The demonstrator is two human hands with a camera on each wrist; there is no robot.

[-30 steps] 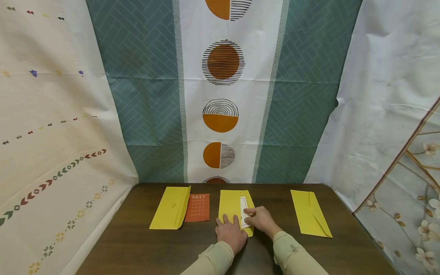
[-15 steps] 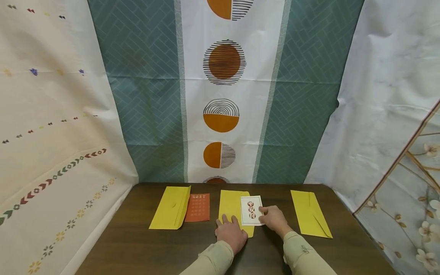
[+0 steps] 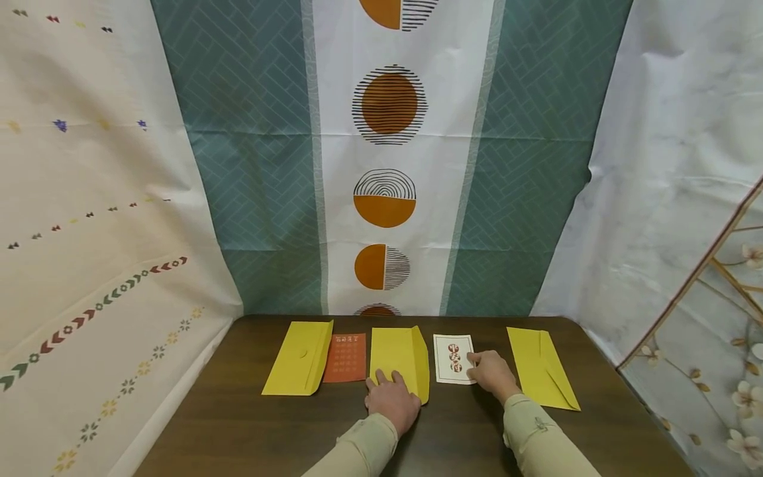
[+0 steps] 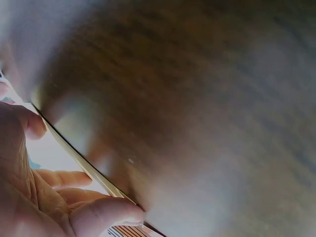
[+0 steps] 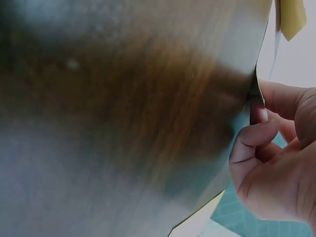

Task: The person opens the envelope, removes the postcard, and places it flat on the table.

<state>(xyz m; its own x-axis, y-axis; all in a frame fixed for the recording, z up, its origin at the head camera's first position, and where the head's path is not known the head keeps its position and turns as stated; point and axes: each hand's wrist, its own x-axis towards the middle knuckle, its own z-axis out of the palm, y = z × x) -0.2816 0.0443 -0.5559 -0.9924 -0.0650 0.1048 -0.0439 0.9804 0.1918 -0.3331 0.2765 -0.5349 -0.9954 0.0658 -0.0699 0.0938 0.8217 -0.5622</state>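
My left hand [image 3: 393,403] rests on the lower part of the middle yellow envelope [image 3: 390,348], its fingers spread over the paper. That envelope's long flap [image 3: 420,364] stands out along its right side. In the left wrist view the fingertips lie against the thin edge of the envelope [image 4: 81,160], close over the tabletop. To the right, my right hand [image 3: 493,372] pinches the right edge of a white card [image 3: 445,371] with a thin border and round red characters. The right wrist view shows the card [image 5: 267,54] nearly edge-on, its side between thumb and fingers.
An orange-red sheet with pale print [image 3: 348,358] lies left of the middle envelope, beside a second yellow envelope [image 3: 292,361]. Another yellow envelope [image 3: 539,364] lies near the right hand. The dark wooden table [image 3: 268,437] ends at hanging patterned cloths [image 3: 262,199].
The white card has come out of the middle envelope and moved right, off it onto the table side, with the right hand. The left hand and envelope have shifted slightly left, and its flap now shows.
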